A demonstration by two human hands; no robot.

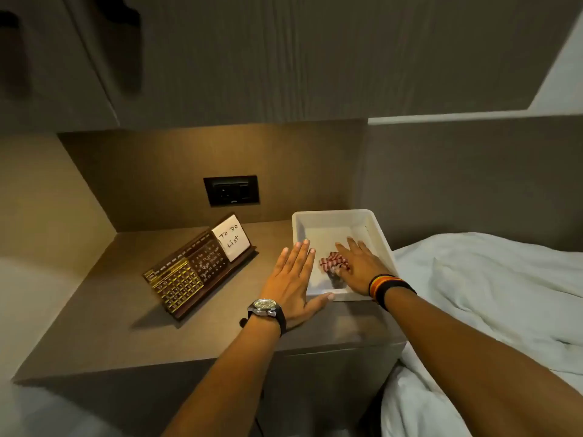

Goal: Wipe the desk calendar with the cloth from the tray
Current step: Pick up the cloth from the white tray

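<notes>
A wooden desk calendar (189,271) with brass date tiles and a white "To Do List" note stands tilted on the brown bedside table, left of centre. To its right sits a white tray (298,225) holding a crumpled red-and-white striped cloth (331,262). My left hand (291,277), wearing a wristwatch, lies flat with fingers spread against the tray's left wall, its thumb at the tray's front corner. My right hand (359,266), with coloured wristbands, reaches into the tray, fingers spread, with its thumb side touching the cloth. Whether the thumb pinches the cloth is hidden.
A black wall socket plate (232,190) sits on the back panel above the calendar. Cabinets hang overhead. A white duvet (489,294) covers the bed right of the table (126,310), pressing close to the tray's right side.
</notes>
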